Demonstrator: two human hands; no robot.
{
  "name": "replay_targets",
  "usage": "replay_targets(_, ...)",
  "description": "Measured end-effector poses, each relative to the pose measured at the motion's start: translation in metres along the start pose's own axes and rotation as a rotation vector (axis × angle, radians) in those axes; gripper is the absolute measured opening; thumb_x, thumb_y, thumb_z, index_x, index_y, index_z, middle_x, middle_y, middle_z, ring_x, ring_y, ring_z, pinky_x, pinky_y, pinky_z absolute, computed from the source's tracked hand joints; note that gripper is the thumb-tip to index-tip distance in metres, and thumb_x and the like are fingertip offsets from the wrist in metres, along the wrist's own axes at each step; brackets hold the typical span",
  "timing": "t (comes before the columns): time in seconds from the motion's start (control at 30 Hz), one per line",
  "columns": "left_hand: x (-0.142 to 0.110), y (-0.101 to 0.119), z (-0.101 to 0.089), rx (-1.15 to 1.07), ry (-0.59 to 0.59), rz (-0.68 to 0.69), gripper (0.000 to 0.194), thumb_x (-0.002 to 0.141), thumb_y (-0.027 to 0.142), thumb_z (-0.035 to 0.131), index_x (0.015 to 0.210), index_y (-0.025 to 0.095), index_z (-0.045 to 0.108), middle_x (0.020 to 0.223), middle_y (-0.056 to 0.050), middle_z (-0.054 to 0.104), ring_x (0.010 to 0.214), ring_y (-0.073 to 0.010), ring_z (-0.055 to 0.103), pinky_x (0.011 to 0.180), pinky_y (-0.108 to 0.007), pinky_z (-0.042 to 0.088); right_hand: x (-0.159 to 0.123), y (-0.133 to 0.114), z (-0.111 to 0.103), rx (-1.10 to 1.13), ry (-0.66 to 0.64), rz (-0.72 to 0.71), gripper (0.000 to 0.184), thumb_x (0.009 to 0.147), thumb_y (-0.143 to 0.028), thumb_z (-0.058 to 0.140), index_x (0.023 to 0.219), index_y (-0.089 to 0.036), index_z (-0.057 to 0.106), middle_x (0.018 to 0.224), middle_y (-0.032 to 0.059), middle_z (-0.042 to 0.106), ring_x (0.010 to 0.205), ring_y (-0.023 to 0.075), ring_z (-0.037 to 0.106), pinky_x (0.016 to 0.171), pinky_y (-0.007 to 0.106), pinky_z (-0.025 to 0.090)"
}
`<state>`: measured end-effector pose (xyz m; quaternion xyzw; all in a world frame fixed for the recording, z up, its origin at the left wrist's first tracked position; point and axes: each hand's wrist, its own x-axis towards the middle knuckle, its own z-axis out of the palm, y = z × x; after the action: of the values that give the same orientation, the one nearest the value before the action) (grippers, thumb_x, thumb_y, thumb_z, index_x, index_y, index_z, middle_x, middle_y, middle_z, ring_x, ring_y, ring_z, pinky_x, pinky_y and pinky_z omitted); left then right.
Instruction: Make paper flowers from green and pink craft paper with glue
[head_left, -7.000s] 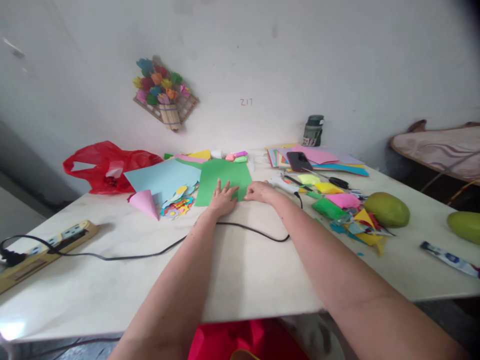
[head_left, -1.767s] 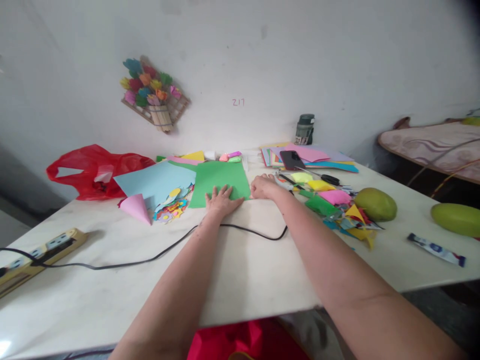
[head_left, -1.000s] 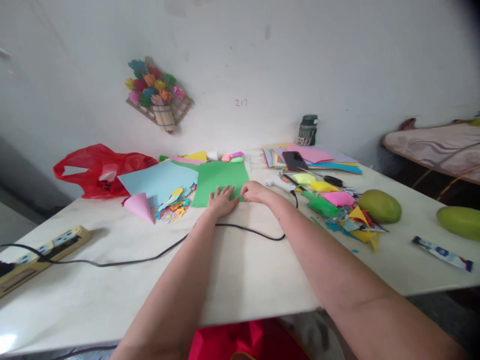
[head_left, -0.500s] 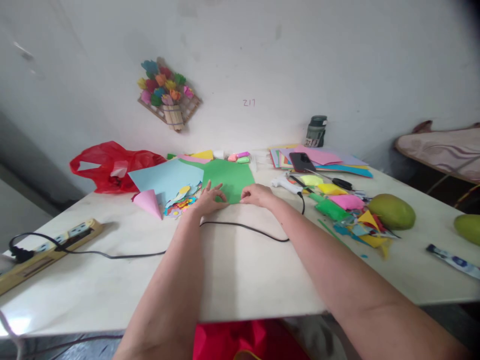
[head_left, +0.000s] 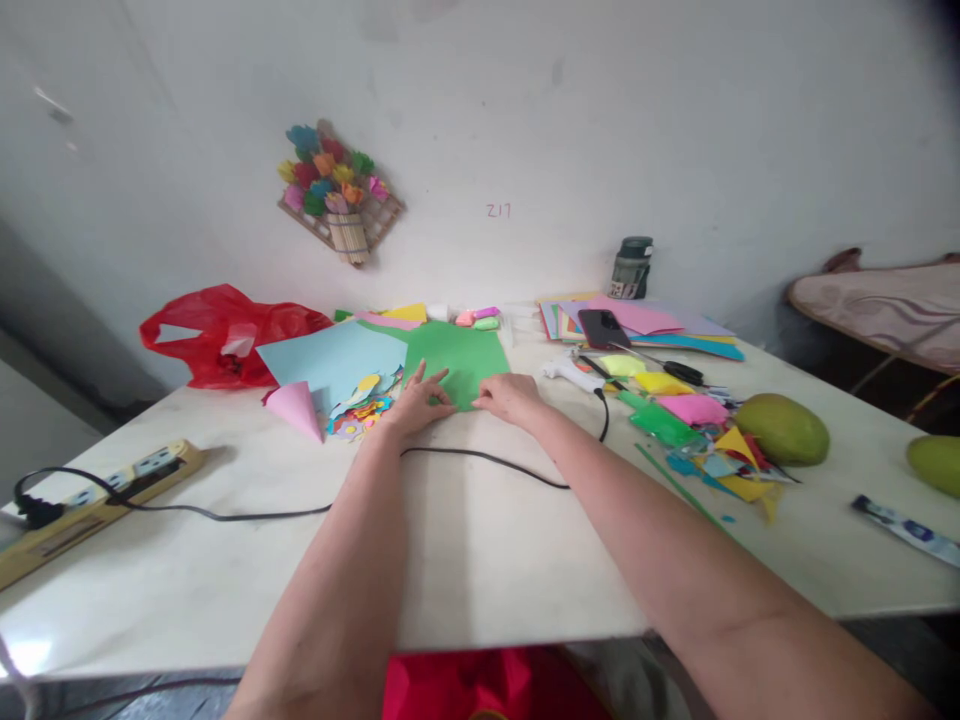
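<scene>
A sheet of green paper [head_left: 469,350] lies on the table in front of me. My left hand [head_left: 420,400] rests at its near left corner, fingers spread and thumb on the near edge. Along that same edge, my right hand [head_left: 508,396] is closed, its fingertips pinching the paper's border. A light blue sheet [head_left: 337,355] lies left of the green one. Just beside my left hand is a pile of small colourful paper cut-outs [head_left: 367,405]. A pink paper cone [head_left: 296,408] lies farther left.
A black cord [head_left: 487,452] crosses the table from the power strip [head_left: 97,510] to a white glue gun [head_left: 571,374]. To the right are scissors [head_left: 682,372], clay packets [head_left: 664,383], paper scraps and a green mango [head_left: 782,429]. A red plastic bag [head_left: 225,340] sits at left.
My right hand has shifted slightly left along the paper's near edge. The left hand stays in about the same place, and the view has tilted a little.
</scene>
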<state>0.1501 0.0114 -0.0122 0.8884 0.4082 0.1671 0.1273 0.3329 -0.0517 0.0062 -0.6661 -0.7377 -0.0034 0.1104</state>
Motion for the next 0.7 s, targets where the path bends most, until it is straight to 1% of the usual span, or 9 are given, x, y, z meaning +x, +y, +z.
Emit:
replay_targets(0.13,0.000,0.004,-0.001,0.012,-0.013,0.004,0.023,0.069,0.042,0.056,0.071,0.021,0.063,0.138,0.001,0.033,0.133,-0.0237,0.000,0.107,-0.042,0.006,0.000,0.000,-0.003,-0.014,0.000,-0.006,0.026,0.078,-0.045,0.049,0.079,-0.025,0.064,0.086,0.0034,0.067,0.084,0.0181,0.059,0.066,0.027,0.039)
replay_targets(0.23,0.000,0.006,-0.002,0.025,-0.021,-0.001,0.021,0.069,0.040,0.056,0.070,0.021,0.063,0.138,0.001,0.034,0.133,-0.0227,-0.001,0.107,-0.041,0.006,0.001,0.012,-0.015,-0.050,0.082,0.045,0.031,0.081,-0.045,0.044,0.086,-0.022,0.065,0.089,0.0085,0.066,0.086,0.0205,0.059,0.069,0.029,0.040)
replay_targets(0.27,0.000,0.007,-0.003,0.028,-0.022,-0.001,0.020,0.069,0.040,0.056,0.070,0.020,0.063,0.138,0.000,0.034,0.133,-0.0225,-0.001,0.107,-0.040,0.007,0.000,0.019,-0.020,-0.073,0.120,0.100,0.031,0.081,-0.043,0.044,0.089,-0.020,0.064,0.091,0.0109,0.065,0.088,0.0217,0.059,0.070,0.030,0.040)
replay_targets(0.33,0.000,0.008,-0.003,0.030,-0.025,-0.001,0.020,0.069,0.039,0.056,0.070,0.020,0.063,0.137,0.000,0.035,0.133,-0.0225,0.000,0.107,-0.040,0.007,-0.001,0.036,-0.030,-0.123,0.182,0.286,0.029,0.082,-0.034,0.045,0.097,-0.016,0.063,0.097,0.0158,0.063,0.093,0.0245,0.057,0.072,0.032,0.041)
replay_targets(0.4,0.000,0.008,-0.004,0.032,-0.029,-0.007,0.021,0.069,0.040,0.056,0.069,0.020,0.063,0.137,0.000,0.035,0.133,-0.0233,0.000,0.107,-0.041,0.007,-0.003,0.055,-0.037,-0.161,0.156,0.448,0.031,0.077,-0.030,0.052,0.099,-0.011,0.063,0.102,0.0199,0.060,0.098,0.0279,0.055,0.076,0.034,0.041)
replay_targets(0.47,0.000,0.008,-0.004,0.031,-0.033,-0.010,0.021,0.069,0.040,0.056,0.069,0.020,0.063,0.138,0.000,0.034,0.133,-0.0240,0.000,0.107,-0.042,0.007,-0.006,0.072,-0.038,-0.197,0.135,0.564,0.041,0.072,-0.035,0.058,0.103,-0.008,0.061,0.107,0.0221,0.057,0.104,0.0318,0.051,0.081,0.039,0.039)
replay_targets(0.5,0.000,0.007,-0.004,0.028,-0.036,-0.010,0.021,0.069,0.040,0.056,0.069,0.020,0.063,0.138,0.000,0.034,0.133,-0.0243,0.000,0.107,-0.043,0.008,-0.007,0.079,-0.037,-0.183,0.117,0.609,0.046,0.071,-0.037,0.059,0.106,-0.007,0.059,0.108,0.0227,0.056,0.105,0.0319,0.051,0.082,0.040,0.039)
replay_targets(0.53,0.000,0.007,-0.003,0.025,-0.037,-0.011,0.021,0.069,0.040,0.056,0.070,0.020,0.063,0.138,0.000,0.034,0.133,-0.0244,0.000,0.106,-0.043,0.008,-0.008,0.086,-0.035,-0.152,0.097,0.639,0.047,0.072,-0.036,0.058,0.108,-0.007,0.058,0.108,0.0223,0.056,0.104,0.0311,0.051,0.081,0.040,0.040)
replay_targets(0.7,0.001,0.005,-0.003,0.024,-0.044,-0.014,0.023,0.069,0.042,0.056,0.071,0.021,0.064,0.137,0.001,0.034,0.133,-0.0247,0.002,0.106,-0.043,0.008,-0.007,0.103,-0.026,-0.048,0.035,0.716,0.041,0.073,-0.017,0.053,0.114,-0.010,0.055,0.110,0.0194,0.057,0.103,0.0261,0.054,0.080,0.036,0.043)
